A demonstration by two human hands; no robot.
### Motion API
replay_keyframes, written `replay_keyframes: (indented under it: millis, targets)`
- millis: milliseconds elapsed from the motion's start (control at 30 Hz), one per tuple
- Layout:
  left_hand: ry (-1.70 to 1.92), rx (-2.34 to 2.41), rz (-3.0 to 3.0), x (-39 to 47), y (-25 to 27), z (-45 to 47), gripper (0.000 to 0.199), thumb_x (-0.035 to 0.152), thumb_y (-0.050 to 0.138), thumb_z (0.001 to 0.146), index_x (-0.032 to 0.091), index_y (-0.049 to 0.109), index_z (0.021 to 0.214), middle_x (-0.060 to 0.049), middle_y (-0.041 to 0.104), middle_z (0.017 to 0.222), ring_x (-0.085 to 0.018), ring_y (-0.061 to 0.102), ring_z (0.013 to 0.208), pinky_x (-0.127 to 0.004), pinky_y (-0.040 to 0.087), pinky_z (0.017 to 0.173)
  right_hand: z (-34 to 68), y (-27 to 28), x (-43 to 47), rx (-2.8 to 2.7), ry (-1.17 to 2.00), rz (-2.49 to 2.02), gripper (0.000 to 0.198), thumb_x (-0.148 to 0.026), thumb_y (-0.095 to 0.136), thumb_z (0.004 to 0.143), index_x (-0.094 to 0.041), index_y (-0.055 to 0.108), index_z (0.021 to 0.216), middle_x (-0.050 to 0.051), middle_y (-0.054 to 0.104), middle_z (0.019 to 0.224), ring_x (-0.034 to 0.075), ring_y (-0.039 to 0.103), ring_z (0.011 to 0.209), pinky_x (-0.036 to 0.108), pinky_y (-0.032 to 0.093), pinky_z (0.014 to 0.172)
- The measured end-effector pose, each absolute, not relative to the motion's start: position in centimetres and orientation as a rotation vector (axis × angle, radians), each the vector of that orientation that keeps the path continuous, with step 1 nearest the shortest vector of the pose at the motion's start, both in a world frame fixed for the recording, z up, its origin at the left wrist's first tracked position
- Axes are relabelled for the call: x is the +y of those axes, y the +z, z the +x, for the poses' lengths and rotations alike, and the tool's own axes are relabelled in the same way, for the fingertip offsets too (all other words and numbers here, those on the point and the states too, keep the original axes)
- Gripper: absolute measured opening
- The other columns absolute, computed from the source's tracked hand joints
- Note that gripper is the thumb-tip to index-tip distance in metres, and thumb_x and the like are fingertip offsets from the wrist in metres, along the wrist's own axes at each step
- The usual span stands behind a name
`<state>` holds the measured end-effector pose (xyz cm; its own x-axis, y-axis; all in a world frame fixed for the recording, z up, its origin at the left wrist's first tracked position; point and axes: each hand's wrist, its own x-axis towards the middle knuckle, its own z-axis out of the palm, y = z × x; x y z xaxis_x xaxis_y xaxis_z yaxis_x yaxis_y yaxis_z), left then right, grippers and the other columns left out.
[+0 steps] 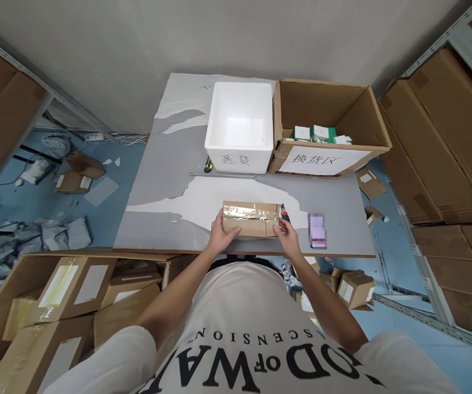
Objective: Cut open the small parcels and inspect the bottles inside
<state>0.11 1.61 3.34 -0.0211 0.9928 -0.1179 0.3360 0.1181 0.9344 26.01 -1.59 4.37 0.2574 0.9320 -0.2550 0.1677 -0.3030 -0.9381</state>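
**A worn grey table and what sits on it**

The grey table (157, 180) has its top layer torn away in pale patches across the middle and at the far left corner. At twelve o'clock stands a white foam box (239, 128), open, with handwriting on its near wall. Touching it at about one o'clock is an open cardboard box (330, 128) with a white handwritten label on its front flap. A yellow-and-black utility knife (208, 164) lies at the foam box's left foot. At six o'clock, by the near edge, lies a small taped carton (250, 219). At four o'clock rests a small blurred item (316, 231).
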Motion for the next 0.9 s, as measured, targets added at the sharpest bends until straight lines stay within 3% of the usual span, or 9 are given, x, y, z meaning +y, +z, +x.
replay_keyframes:
  millis: [167, 267, 367, 500, 700, 767, 900]
  targets:
    - [0.847, 1.645, 1.242, 2.3, 2.1, 0.5, 0.101, 0.043, 0.078, 0.065, 0.017, 0.026, 0.147, -0.016, 0.042, 0.145, -0.032, 0.04, 0.134, -0.046, 0.032, 0.113, 27.5, 3.9, 0.4, -1.11, 1.167, -1.693, 0.056, -0.059, 0.051, 0.081, -0.018, 0.062, 0.117, 0.012, 0.066, 0.117, 0.022, 0.063, 0.096, 0.04, 0.051, 0.086]
    - [0.832, 1.681, 1.296, 2.2, 2.1, 0.7, 0.098, 0.043, 0.075, 0.068, 0.015, 0.025, 0.148, -0.017, 0.039, 0.147, -0.032, 0.035, 0.138, -0.047, 0.028, 0.115, 29.5, 2.5, 0.9, -1.175, 0.981, -1.921, 0.051, -0.05, 0.039, 0.088, -0.014, 0.06, 0.117, 0.014, 0.063, 0.118, 0.025, 0.059, 0.106, 0.042, 0.046, 0.094]
    - [0.814, 1.691, 1.433, 1.9, 2.6, 0.9, 0.082, 0.042, 0.071, 0.074, 0.02, 0.035, 0.144, -0.015, 0.033, 0.15, -0.035, 0.025, 0.142, -0.053, 0.023, 0.115, 31.0, 0.8, 0.6, -1.401, 0.812, -2.297, 0.048, -0.036, 0.053, 0.082, -0.013, 0.055, 0.123, 0.018, 0.057, 0.124, 0.03, 0.052, 0.117, 0.044, 0.04, 0.099]
    - [0.739, 1.652, 1.525, 1.6, 3.2, 1.1, 0.07, 0.043, 0.066, 0.078, 0.023, 0.042, 0.141, -0.014, 0.02, 0.156, -0.036, 0.018, 0.144, -0.054, 0.021, 0.115, 31.2, -0.8, -0.2, -1.64, 0.879, -2.514, 0.059, -0.027, 0.062, 0.076, -0.017, 0.045, 0.132, 0.018, 0.052, 0.126, 0.032, 0.051, 0.117, 0.045, 0.041, 0.095]
    - [0.705, 1.691, 1.566, 1.2, 3.6, 1.3, 0.095, 0.057, 0.076, 0.063, 0.024, 0.037, 0.143, -0.015, 0.01, 0.157, -0.04, 0.019, 0.142, -0.055, 0.028, 0.112, 31.6, -1.2, 0.1, -1.561, 0.918, -2.512, 0.056, -0.018, 0.055, 0.076, -0.015, 0.042, 0.13, 0.018, 0.055, 0.117, 0.028, 0.058, 0.103, 0.042, 0.045, 0.089]
    - [0.747, 1.756, 1.65, 1.0, 3.7, 1.6, 0.087, 0.057, 0.076, 0.065, 0.022, 0.045, 0.138, -0.017, 0.015, 0.156, -0.041, 0.021, 0.141, -0.057, 0.026, 0.111, 32.2, -0.6, 0.6, -1.517, 0.93, -2.456, 0.062, -0.021, 0.05, 0.078, -0.012, 0.032, 0.137, 0.016, 0.059, 0.112, 0.025, 0.061, 0.095, 0.039, 0.048, 0.084]
    - [0.723, 1.57, 2.017, 0.6, 3.4, 2.5, 0.036, 0.039, 0.06, 0.085, 0.025, 0.062, 0.119, -0.013, 0.046, 0.142, -0.033, 0.035, 0.136, -0.056, 0.025, 0.112, 33.2, 3.4, 1.6, -1.473, 0.928, -2.044, 0.075, -0.022, 0.038, 0.082, -0.014, 0.004, 0.149, 0.013, 0.059, 0.114, 0.02, 0.063, 0.083, 0.038, 0.052, 0.077]
